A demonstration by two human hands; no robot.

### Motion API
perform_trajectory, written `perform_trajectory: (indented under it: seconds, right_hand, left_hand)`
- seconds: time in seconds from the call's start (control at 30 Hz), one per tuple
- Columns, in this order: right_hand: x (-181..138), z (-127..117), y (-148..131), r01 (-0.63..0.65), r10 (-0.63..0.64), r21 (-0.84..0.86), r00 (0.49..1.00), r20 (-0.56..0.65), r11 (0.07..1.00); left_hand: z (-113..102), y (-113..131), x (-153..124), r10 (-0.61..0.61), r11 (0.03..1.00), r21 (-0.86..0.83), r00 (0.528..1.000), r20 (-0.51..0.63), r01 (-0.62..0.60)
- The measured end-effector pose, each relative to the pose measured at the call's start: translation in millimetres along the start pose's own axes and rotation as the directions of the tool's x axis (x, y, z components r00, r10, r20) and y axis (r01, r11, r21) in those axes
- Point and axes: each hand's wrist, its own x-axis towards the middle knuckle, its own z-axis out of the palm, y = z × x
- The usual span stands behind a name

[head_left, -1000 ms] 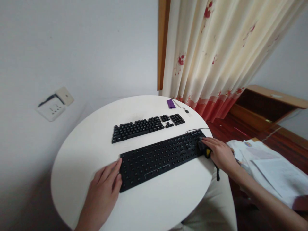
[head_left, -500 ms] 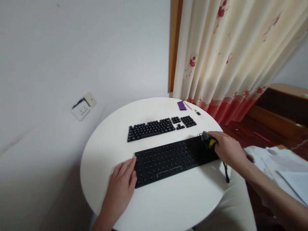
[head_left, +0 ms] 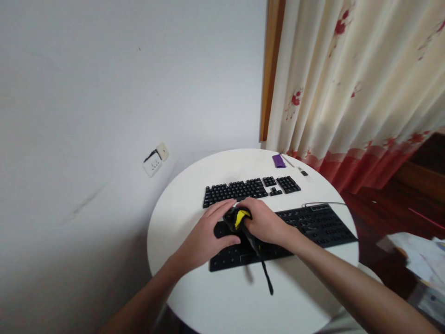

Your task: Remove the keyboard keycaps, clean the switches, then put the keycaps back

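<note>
My right hand is closed on a bunched black-and-yellow cloth, with a thin black strap hanging down toward me. It holds the cloth over the left part of a black keyboard base without keycaps. My left hand is close against the left side of the cloth, its fingers stretched out and thumb apart. Both hands cover much of the base's left half. Behind the base, black keycaps lie in a keyboard layout, their front edge partly hidden by my hands.
All this lies on a round white table. At its back right are a small purple packet, a thin stick and a small black-and-clear item. A cable runs behind the base. Wall and curtain border the table.
My right hand has carried the cloth from the base's right end to its left part. My left hand has left the base's left edge and come up beside the cloth. The view has shifted.
</note>
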Motion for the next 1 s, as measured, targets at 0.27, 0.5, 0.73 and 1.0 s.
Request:
perform_trajectory:
  seconds: [0.27, 0.5, 0.73, 1.0]
  right_hand:
    - [3.8, -6.3, 29.4, -0.156, 0.176, 0.211, 0.981, -0.078, 0.965]
    - [25.0, -25.5, 45.3, -0.251, 0.274, 0.32, 0.961, -0.029, 0.914]
    - [115.0, -82.3, 113.4, -0.392, 0.466, 0.297, 0.851, -0.244, 0.871]
    - [224.9, -98.1, 219.1, -0.603, 0.608, 0.148, 0.697, -0.381, 0.784]
  left_hand:
    - [2.5, -36.0, 66.7, -0.115, 0.957, -0.258, 0.991, 0.074, 0.13]
    - [7.3, -57.3, 100.7, -0.246, 0.856, -0.463, 0.969, 0.023, 0.228]
    - [-8.5, -90.1, 96.5, -0.292, 0.92, -0.35, 0.903, -0.314, 0.176]
    - [-19.1, -104.3, 92.1, -0.272, 0.962, -0.089, 0.887, -0.372, 0.258]
